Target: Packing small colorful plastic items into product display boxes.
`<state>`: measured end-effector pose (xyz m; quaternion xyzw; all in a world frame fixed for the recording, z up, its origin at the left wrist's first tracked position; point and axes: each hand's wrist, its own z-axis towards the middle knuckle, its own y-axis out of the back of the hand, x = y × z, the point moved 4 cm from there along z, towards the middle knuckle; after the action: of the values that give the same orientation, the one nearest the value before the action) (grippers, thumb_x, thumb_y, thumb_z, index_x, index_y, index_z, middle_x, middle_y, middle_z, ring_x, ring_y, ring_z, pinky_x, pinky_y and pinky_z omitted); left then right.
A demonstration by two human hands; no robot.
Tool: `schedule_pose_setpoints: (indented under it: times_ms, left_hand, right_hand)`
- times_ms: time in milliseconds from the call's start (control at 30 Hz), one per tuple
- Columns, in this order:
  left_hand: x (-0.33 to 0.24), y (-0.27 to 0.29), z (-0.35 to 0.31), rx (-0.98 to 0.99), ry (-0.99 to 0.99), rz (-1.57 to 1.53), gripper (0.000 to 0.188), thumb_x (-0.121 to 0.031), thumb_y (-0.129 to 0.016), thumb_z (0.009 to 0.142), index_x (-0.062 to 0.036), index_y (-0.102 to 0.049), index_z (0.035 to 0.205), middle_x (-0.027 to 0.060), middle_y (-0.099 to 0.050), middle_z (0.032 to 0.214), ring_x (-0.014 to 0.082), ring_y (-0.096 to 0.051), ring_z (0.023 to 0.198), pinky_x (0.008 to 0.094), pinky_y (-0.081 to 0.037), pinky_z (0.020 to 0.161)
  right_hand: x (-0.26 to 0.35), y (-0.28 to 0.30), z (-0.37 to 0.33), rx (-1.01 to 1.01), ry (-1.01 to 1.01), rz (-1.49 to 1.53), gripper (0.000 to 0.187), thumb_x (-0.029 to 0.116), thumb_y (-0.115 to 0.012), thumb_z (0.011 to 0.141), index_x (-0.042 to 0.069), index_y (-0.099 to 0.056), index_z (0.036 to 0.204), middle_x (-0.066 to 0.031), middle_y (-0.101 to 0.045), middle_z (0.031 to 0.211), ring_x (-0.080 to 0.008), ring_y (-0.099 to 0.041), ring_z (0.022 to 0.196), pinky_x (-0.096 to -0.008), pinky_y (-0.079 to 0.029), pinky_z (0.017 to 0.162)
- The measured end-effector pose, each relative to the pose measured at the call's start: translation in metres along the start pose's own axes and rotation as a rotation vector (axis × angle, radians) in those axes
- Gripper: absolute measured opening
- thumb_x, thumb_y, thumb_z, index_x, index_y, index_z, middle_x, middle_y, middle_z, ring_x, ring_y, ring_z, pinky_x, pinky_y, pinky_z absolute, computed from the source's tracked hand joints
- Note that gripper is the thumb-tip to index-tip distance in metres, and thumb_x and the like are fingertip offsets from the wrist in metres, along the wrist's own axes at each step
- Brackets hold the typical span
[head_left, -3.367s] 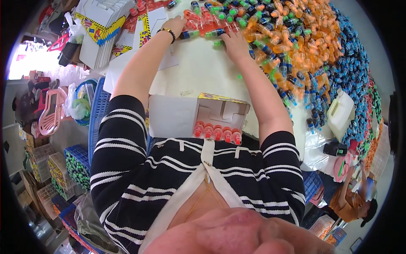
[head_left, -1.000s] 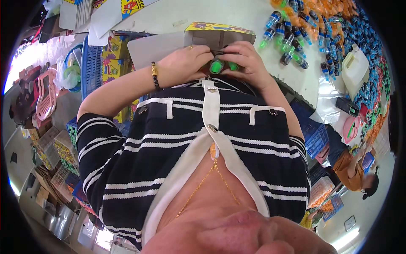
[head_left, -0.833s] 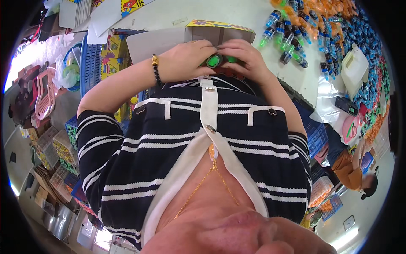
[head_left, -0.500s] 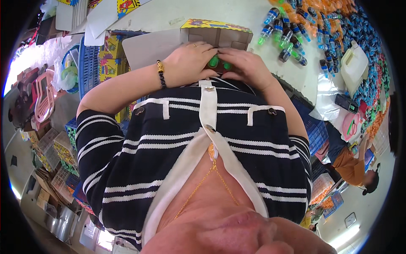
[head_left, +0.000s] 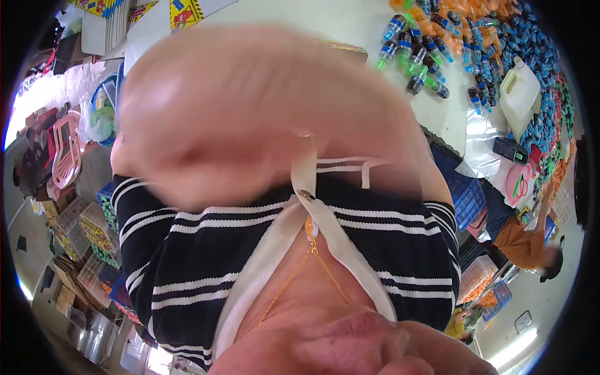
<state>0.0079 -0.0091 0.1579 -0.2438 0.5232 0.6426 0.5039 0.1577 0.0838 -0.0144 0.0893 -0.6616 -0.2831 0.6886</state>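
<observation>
A large motion-blurred hand and forearm fill the upper middle of the view, close up. The arm seems to run in from the right, so it looks like my right hand; its fingers are smeared. My left hand is hidden behind this blur, with only a bit of skin above the left sleeve showing. Of the open cardboard box, just a far rim peeks out above the blur. The green things that lay between my hands are covered. What either hand holds cannot be made out.
On the white table at the right lie small dark-capped bottles, a white jug and heaps of blue and orange pieces. Printed card sheets lie at the far left. A person in brown is at the right.
Both hands were low at the box, around green pieces. Now a blurred hand has come up close, covering the box, the left bracelet and part of the striped top.
</observation>
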Motion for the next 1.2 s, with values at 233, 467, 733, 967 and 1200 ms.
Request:
schedule_pose_setpoints:
  times_ms: [233, 467, 733, 967, 1200]
  left_hand:
    - [-0.037, -0.005, 0.023, 0.214, -0.320, -0.585, 0.014, -0.009, -0.062, 0.088, -0.0121, -0.066, 0.101, 0.0047, -0.068, 0.107, 0.0177, -0.066, 0.095, 0.0339, -0.042, 0.097]
    - [-0.058, 0.007, 0.008, -0.009, -0.443, -1.024, 0.019, -0.002, -0.054, 0.090, -0.0024, -0.072, 0.085, 0.0117, -0.070, 0.094, 0.0232, -0.069, 0.082, 0.0312, -0.052, 0.079]
    - [0.040, 0.023, 0.056, -0.166, -0.123, -0.454, 0.023, -0.008, -0.048, 0.091, 0.0037, -0.060, 0.106, 0.0170, -0.062, 0.105, 0.0230, -0.063, 0.089, 0.0330, -0.051, 0.080]
    - [0.257, -0.010, 0.103, 0.014, 0.599, 0.220, 0.049, -0.036, -0.061, 0.086, 0.0030, -0.058, 0.115, 0.0170, -0.065, 0.104, 0.0260, -0.064, 0.098, 0.0341, -0.050, 0.081]
    - [0.321, -0.051, 0.144, -0.187, 0.689, 0.759, 0.047, -0.038, -0.059, 0.087, 0.0000, -0.057, 0.113, 0.0195, -0.064, 0.104, 0.0310, -0.064, 0.093, 0.0388, -0.052, 0.077]
  right_hand:
    - [-0.020, -0.015, 0.005, 0.294, -0.110, -0.220, 0.051, 0.034, -0.058, 0.090, 0.003, -0.050, 0.129, -0.0160, -0.058, 0.123, -0.0325, -0.056, 0.111, -0.0388, -0.046, 0.093]
    - [-0.038, 0.066, 0.027, -0.006, -0.021, -0.092, 0.040, 0.026, -0.060, 0.091, 0.008, -0.056, 0.126, -0.0110, -0.062, 0.118, -0.0226, -0.061, 0.104, -0.0327, -0.048, 0.089]
    - [-0.196, 0.202, 0.040, -0.751, -0.253, -0.327, 0.033, 0.026, -0.062, 0.091, 0.007, -0.062, 0.118, -0.0055, -0.069, 0.106, -0.0168, -0.065, 0.093, -0.0294, -0.050, 0.080]
    - [-0.164, 0.155, 0.107, -0.506, -0.403, -0.493, 0.040, 0.035, -0.065, 0.081, 0.006, -0.063, 0.109, -0.0140, -0.067, 0.092, -0.0300, -0.065, 0.086, -0.0384, -0.052, 0.076]
    - [-0.154, 0.158, 0.075, -0.602, -0.117, -0.514, 0.034, 0.025, -0.062, 0.085, 0.008, -0.062, 0.114, -0.0115, -0.067, 0.096, -0.0268, -0.065, 0.088, -0.0345, -0.051, 0.077]
